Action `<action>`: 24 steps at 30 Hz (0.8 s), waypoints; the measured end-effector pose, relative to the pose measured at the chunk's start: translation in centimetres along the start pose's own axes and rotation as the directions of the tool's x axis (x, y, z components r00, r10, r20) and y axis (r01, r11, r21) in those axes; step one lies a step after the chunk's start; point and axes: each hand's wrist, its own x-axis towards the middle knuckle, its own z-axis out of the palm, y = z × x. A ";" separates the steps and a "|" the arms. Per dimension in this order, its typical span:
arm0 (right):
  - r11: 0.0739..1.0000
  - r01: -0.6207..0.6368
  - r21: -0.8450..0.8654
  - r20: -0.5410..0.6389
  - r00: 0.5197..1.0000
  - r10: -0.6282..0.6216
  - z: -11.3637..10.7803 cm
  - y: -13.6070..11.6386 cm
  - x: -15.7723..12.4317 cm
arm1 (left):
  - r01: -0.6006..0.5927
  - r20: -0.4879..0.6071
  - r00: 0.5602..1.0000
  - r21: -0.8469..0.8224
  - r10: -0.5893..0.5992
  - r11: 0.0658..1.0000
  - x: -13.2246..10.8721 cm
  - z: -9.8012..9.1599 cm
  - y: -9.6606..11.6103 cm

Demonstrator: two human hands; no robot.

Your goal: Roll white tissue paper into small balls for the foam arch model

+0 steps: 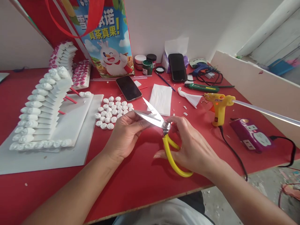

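Yellow-handled scissors [173, 157] are in my right hand [193, 145], whose fingers go through and around the handles. The silver blades are spread apart and point to the upper left. Beside the blades, my left hand [125, 132] is closed in a pinch; the blades hide what its fingertips hold, if anything. Just beyond that hand lies a cluster of small white rolled rosettes [114, 111]. Behind the blades rests a stack of folded white tissue [161, 95] on the red table [136, 181].
On the left stands a curved white stair model [44, 107] edged with rosettes, on a white board [92, 125]. A yellow glue gun [219, 109] and a purple power strip [252, 134] are at the right. Behind are two phones [128, 88], paint jars [147, 67] and a printed bag [112, 47].
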 end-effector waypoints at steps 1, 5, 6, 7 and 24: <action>1.000 0.000 0.002 -0.001 1.000 0.000 0.1 0.0 0.0 | -0.008 -0.002 1.000 0.007 0.008 1.000 0.0 0.0 0.0; 1.000 -0.016 -0.009 0.000 1.000 0.016 0.4 0.2 0.0 | -0.025 0.006 1.000 0.025 0.025 0.999 -0.1 0.0 -0.1; 1.000 -0.018 -0.012 -0.001 1.000 0.018 0.4 0.3 -0.1 | -0.026 0.008 1.000 0.028 0.026 0.999 -0.1 0.0 -0.1; 1.000 -0.016 -0.015 -0.004 1.000 0.016 0.5 0.3 -0.1 | -0.027 0.009 1.000 0.030 0.027 0.999 -0.1 0.0 -0.1; 0.988 -0.111 0.106 -0.038 0.993 0.115 0.9 0.9 -0.7 | 0.015 -0.001 1.000 -0.008 -0.015 1.000 0.3 -0.2 -0.5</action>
